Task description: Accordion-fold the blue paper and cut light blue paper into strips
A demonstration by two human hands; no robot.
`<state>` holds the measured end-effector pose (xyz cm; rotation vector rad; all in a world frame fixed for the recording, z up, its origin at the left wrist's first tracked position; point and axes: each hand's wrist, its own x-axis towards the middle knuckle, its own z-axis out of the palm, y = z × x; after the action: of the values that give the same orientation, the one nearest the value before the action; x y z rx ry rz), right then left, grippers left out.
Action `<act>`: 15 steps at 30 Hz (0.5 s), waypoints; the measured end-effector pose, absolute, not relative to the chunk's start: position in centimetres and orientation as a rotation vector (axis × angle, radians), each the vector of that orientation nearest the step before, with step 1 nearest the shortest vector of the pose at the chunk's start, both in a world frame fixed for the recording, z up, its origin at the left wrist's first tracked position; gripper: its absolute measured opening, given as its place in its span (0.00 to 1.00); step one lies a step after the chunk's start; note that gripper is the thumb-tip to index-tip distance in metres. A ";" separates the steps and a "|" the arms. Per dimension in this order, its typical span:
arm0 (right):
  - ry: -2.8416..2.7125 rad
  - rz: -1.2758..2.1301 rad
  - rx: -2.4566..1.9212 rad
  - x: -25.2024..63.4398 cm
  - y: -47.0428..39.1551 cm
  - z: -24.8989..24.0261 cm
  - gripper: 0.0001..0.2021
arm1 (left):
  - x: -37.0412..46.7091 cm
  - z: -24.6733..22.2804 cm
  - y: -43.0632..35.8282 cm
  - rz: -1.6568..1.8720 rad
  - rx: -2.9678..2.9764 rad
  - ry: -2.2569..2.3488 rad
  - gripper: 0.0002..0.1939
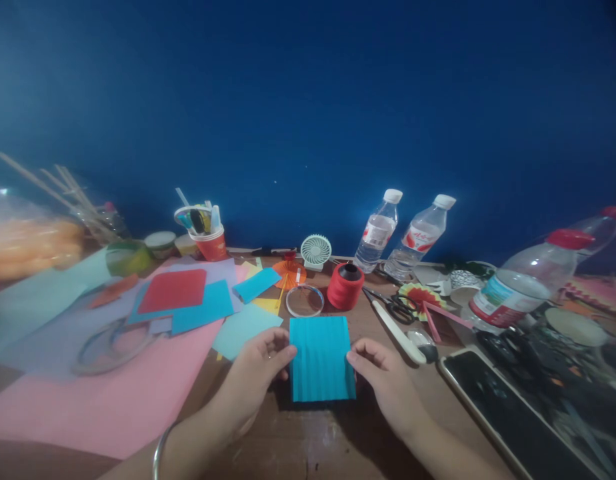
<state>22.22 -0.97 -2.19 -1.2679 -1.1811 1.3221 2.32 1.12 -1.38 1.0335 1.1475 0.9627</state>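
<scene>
A blue sheet of paper (322, 360) with parallel vertical creases is held up just above the brown table. My left hand (268, 360) pinches its left edge between thumb and fingers. On the opposite edge, my right hand (375, 367) grips the paper the same way, thumb in front. Behind the sheet lie a thin round hoop (305, 301) and a spool of red thread (345, 287). A pale blue-green paper (245, 327) rests beside my left hand. The fingertips behind the paper are partly hidden.
Coloured papers (118, 413) spread over the left side. A red cup of tools (211, 243), a small fan (316, 251) and water bottles (381, 230) stand along the blue wall. Scissors (401, 308), a white-handled cutter (398, 331) and a phone (508, 407) lie at right.
</scene>
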 end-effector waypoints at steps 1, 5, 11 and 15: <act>-1.177 1.324 -1.272 22.2 -1.0 -2.2 0.14 | 2.3 -1.4 1.1 0.956 1.029 1.135 0.08; -1.210 1.290 -1.295 22.2 -1.0 -2.0 0.13 | 2.6 -1.1 0.7 0.913 1.011 1.036 0.07; -1.320 1.309 -1.279 21.1 -1.8 -2.4 0.12 | 2.9 -1.3 0.0 0.983 0.987 0.965 0.13; -1.268 1.370 -1.256 20.6 -2.0 -3.2 0.13 | 3.1 -1.5 -0.2 1.085 0.937 1.029 0.18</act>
<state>20.58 -1.97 -3.22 -1.2564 -1.2683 1.3701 3.10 -0.24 -1.52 0.9373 1.0290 1.0847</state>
